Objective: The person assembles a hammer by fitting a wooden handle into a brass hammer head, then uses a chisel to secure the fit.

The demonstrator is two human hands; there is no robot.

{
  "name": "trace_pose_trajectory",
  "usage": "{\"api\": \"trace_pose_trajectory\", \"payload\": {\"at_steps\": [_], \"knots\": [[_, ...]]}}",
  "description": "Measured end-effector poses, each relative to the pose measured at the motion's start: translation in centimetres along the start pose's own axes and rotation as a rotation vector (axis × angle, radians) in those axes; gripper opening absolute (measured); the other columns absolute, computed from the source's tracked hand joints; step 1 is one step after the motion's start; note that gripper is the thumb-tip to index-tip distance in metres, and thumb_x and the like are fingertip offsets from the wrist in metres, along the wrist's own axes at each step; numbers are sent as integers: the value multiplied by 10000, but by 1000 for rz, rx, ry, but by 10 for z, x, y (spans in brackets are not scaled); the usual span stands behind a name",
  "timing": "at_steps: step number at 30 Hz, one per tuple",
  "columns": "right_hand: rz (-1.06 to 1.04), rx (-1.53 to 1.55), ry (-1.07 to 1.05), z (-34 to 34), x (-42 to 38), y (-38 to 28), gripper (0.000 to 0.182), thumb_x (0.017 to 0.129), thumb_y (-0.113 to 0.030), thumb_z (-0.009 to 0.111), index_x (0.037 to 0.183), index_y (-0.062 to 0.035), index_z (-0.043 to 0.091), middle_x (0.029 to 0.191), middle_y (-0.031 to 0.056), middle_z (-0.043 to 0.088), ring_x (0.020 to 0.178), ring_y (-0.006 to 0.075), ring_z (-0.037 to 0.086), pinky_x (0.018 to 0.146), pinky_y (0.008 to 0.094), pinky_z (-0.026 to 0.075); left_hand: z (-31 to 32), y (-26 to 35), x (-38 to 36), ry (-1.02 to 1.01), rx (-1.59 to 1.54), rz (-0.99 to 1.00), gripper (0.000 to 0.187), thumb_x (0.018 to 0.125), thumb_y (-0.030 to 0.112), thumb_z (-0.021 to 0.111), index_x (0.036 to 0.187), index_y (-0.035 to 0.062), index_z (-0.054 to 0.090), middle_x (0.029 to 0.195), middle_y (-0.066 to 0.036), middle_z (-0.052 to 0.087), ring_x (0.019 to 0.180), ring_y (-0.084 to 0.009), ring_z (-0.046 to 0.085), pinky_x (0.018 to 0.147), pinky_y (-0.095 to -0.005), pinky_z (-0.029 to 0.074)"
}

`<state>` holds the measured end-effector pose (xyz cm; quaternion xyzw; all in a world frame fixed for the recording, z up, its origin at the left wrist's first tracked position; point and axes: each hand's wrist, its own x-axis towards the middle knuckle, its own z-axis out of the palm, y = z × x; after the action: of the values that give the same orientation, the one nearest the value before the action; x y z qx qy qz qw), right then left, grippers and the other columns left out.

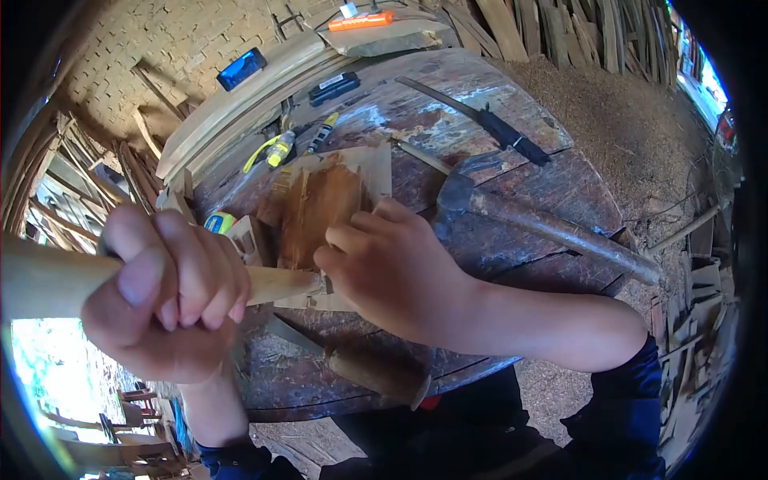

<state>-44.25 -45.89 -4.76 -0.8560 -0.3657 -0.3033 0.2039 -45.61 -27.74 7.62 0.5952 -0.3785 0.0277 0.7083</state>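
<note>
On the left, my left hand (172, 296) wraps its fingers round a pale wooden pole (48, 280) that runs in from the left edge and tapers toward the middle. By the pole's narrow end, my right hand (380, 268) is closed in a fist, and what its fingers grip is hidden. Behind the hands lies a brown-stained wooden board (328, 200). A hammer (552, 220) with a long wooden handle rests to the right of my right hand. Below the hands is a pointed blade with a wooden handle (380, 376).
The worn round table (384, 320) also carries a long knife with a black-wrapped handle (512, 136), a tape measure (220, 222), a yellow-and-black tool (322, 132) and a dark case (334, 88). A phone (242, 70) leans at the back. Wood planks (560, 36) stand behind.
</note>
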Motion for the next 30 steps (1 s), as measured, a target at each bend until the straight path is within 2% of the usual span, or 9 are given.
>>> {"api": "trace_pose_trajectory", "payload": {"at_steps": [11, 15, 17, 18, 21, 23, 24, 27, 30], "knots": [[97, 289, 3, -10, 2, 3, 89, 901, -183, 710, 883, -113, 658, 805, 40, 601, 776, 228, 638, 774, 397, 468, -10, -10, 25, 106, -48, -58, 329, 1008, 208, 486, 693, 152, 407, 534, 22, 375, 341, -91, 282, 310, -256, 332], [118, 288, -38, -15, 8, 24, 147, 941, -174, 683, 840, -85, 625, 741, 53, 610, 723, 215, 634, 713, 405, 473, -30, -7, 26, -129, -50, -75, 325, 1012, 214, 477, 698, 152, 418, 549, 19, 393, 353, -92, 290, 325, -248, 353], [105, 294, -67, -17, 13, 37, 179, 951, -174, 681, 821, -71, 612, 752, 54, 635, 728, 211, 653, 696, 395, 486, -33, -9, 27, -145, -64, -66, 328, 1016, 223, 471, 700, 152, 422, 557, 20, 406, 357, -86, 300, 329, -246, 346], [144, 437, -168, -19, 16, 47, 163, 968, -178, 681, 877, -47, 646, 785, 62, 670, 770, 219, 686, 683, 374, 510, -35, -11, 28, -150, -79, -66, 329, 1018, 226, 468, 701, 152, 422, 558, 22, 406, 356, -85, 299, 328, -247, 343], [387, 529, -195, -45, 29, 79, 122, 978, -174, 685, 1030, -63, 685, 815, 74, 697, 787, 232, 702, 678, 352, 525, -32, -18, 29, -138, -144, -53, 347, 1035, 247, 457, 701, 163, 413, 564, 38, 408, 362, -70, 303, 345, -241, 342], [337, -188, 147, -47, 24, 102, 229, 978, -170, 700, 1204, -133, 695, 830, 65, 687, 750, 203, 670, 676, 336, 517, -34, -19, 30, -147, -168, -63, 351, 1043, 248, 452, 704, 168, 408, 568, 45, 402, 368, -61, 299, 355, -232, 340], [277, -296, 257, -47, 23, 106, 316, 974, -175, 717, 1287, -190, 685, 854, 45, 682, 730, 160, 631, 674, 312, 505, -37, -16, 31, -162, -141, -83, 352, 1049, 245, 448, 707, 170, 406, 570, 49, 397, 372, -57, 294, 360, -226, 336], [236, 46, 110, -43, 27, 90, 331, 947, -182, 720, 1272, -138, 672, 847, 100, 706, 709, 261, 684, 651, 407, 535, -29, -21, 30, -52, -117, -34, 342, 1060, 226, 430, 724, 165, 406, 576, 52, 380, 384, -51, 274, 363, -214, 320], [194, 377, -117, -28, 31, 54, 170, 930, -191, 732, 1069, -95, 724, 816, 87, 655, 752, 245, 673, 677, 380, 517, -36, -22, 39, -159, -87, -16, 388, 1022, 281, 460, 657, 157, 415, 500, 41, 332, 347, -98, 255, 320, -284, 271]]}}
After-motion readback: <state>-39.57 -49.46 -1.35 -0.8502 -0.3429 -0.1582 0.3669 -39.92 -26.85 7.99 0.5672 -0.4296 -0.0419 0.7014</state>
